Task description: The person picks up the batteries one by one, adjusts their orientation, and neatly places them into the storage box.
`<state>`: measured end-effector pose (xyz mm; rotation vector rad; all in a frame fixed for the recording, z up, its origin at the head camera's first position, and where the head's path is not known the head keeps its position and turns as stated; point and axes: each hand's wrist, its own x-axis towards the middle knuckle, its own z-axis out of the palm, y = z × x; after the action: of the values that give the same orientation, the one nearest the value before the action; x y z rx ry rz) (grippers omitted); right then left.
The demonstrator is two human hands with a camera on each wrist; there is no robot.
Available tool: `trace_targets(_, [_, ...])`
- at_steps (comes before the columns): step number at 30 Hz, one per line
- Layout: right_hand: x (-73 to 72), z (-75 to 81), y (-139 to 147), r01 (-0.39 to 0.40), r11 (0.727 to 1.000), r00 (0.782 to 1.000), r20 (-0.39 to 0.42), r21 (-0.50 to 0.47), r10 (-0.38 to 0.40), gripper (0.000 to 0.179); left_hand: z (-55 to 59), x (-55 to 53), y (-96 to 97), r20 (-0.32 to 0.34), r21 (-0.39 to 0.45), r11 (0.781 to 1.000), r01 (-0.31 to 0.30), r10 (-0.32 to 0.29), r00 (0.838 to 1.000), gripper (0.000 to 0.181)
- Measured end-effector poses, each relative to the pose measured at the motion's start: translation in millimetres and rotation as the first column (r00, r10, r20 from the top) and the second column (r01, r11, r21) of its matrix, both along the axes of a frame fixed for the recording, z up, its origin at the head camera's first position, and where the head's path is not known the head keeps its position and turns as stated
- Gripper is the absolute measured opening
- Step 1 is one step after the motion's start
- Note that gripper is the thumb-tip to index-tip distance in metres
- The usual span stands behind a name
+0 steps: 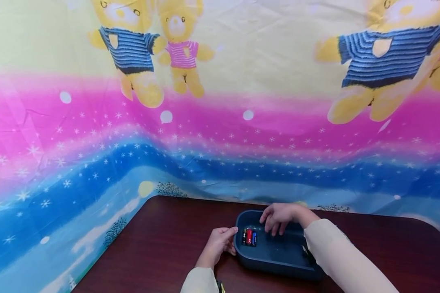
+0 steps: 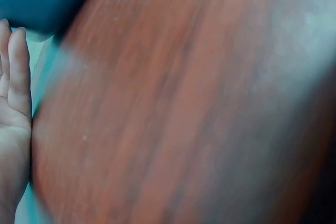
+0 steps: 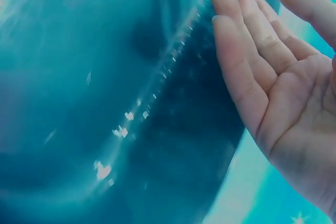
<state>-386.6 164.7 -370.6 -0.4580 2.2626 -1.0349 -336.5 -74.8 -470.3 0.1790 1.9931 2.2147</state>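
A dark blue-grey rectangular plastic bin (image 1: 267, 266) stands on the table. Inside it, by the left end, batteries (image 1: 249, 237) with black, red and blue wrappers lie side by side. My left hand (image 1: 220, 241) holds the bin's left end, thumb at the rim and fingers against the outer wall; in the left wrist view only a few of its fingers (image 2: 20, 72) show. Over the inside of the bin hangs my right hand (image 1: 280, 215), its fingers loosely bent downward and holding nothing. The right wrist view shows its palm and fingers (image 3: 257, 40) beside the bin's inner wall.
The dark red-brown wooden table (image 1: 168, 236) extends on both sides of the bin. Behind it hangs a cloth (image 1: 220, 142) printed with bears and snowflakes, close along the table's back edge. A small dark item (image 1: 306, 251) shows in the bin near the right sleeve.
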Motion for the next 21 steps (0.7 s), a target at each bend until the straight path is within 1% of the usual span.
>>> trace_targets(4, [2.7, 12.6, 8.8, 0.01, 1.0, 0.999, -0.044, 0.002, -0.01, 0.023, -1.9, -1.9, -1.1, -0.002, 0.012, 1.0, 0.026, -0.026, 1.0, 0.041])
trace_targets(8, [5.1, 27.5, 21.3, 0.013, 1.0, 0.997, -0.075, -0.018, -0.014, 0.025, -0.6, -2.0, -1.7, -0.001, 0.015, 0.999, 0.047, -0.047, 0.999, 0.04])
trace_targets(11, [9.1, 39.5, 35.3, 0.02, 0.999, 0.994, -0.102, -0.031, -0.023, 0.027, 1.4, -1.2, -1.3, 0.002, 0.016, 0.998, 0.059, -0.059, 0.998, 0.041])
trace_targets(14, [13.9, 49.6, 53.9, 0.051, 0.998, 0.989, -0.137, -0.027, -0.054, 0.027, 3.7, -0.6, -0.1, -0.006, 0.013, 0.997, 0.072, -0.072, 0.997, 0.042])
trace_targets(17, [18.9, 54.6, 74.2, 0.084, 0.996, 0.981, -0.173, -0.02, -0.087, 0.027, 3.7, -0.3, 0.4, -0.009, 0.008, 0.998, 0.065, -0.065, 0.998, 0.042])
trace_targets(21, [26.8, 52.0, 102.2, 0.113, 0.993, 0.975, -0.19, -0.038, -0.118, 0.031, 4.0, 1.8, -0.7, 0.0, -0.012, 0.999, 0.052, -0.052, 0.999, 0.041])
